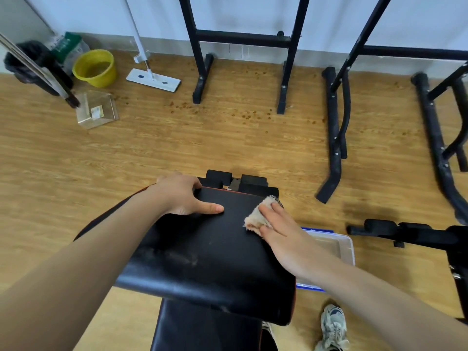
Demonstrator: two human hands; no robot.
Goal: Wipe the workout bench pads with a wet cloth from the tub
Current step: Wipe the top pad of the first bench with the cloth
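Two black pads here: on the upper pad (202,254), mid-frame, the left hand (183,196) curls its fingers over the far edge, and the right hand (281,231) presses one beige cloth (254,217) with straight fingers. The lower pad (202,330) is at the bottom. One clear tub (342,247) sits just right on the wood floor (177,143); one yellow bucket (95,68) and one mop (153,79) are upper left

Bench pad (210,244) at centre, with a second pad (202,330) nearer, partly under it. Left hand (182,196) on the bench pad's far left corner. Right hand (281,229) on a cloth (254,217) at its far right edge. Tub (340,245) on the floor, just right of the bench pad. Bucket (95,68) and mop (153,79) far left, near the wall. Rack (243,39) behind, against the wall. Shoe (334,325) right of the second pad.
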